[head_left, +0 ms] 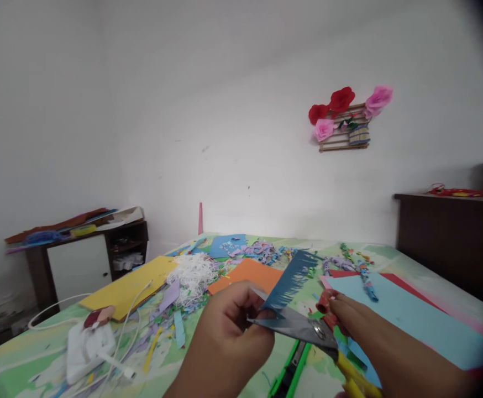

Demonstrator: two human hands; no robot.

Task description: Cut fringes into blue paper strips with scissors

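Note:
My left hand [235, 326] pinches the near end of a blue paper strip [293, 273], whose edge is cut into a fine fringe. The strip slants up and away over the table. In my right hand [374, 337] is a pair of scissors [302, 326] with grey blades and yellow handles; the handles are partly hidden low in the view. The blades are apart, with the strip's near end between or beside them; exactly which, I cannot tell. Close to my right fingers is a rolled orange-red paper piece [323, 304]. Below the scissors lies a green utility knife [291, 370].
White shredded strands [194, 276] and paper scraps lie left of centre, by yellow sheets [129, 284]. An orange sheet [245, 273] is behind my left hand; light blue sheets [415, 315] lie right. A white charger [88, 351] with cables sits front left.

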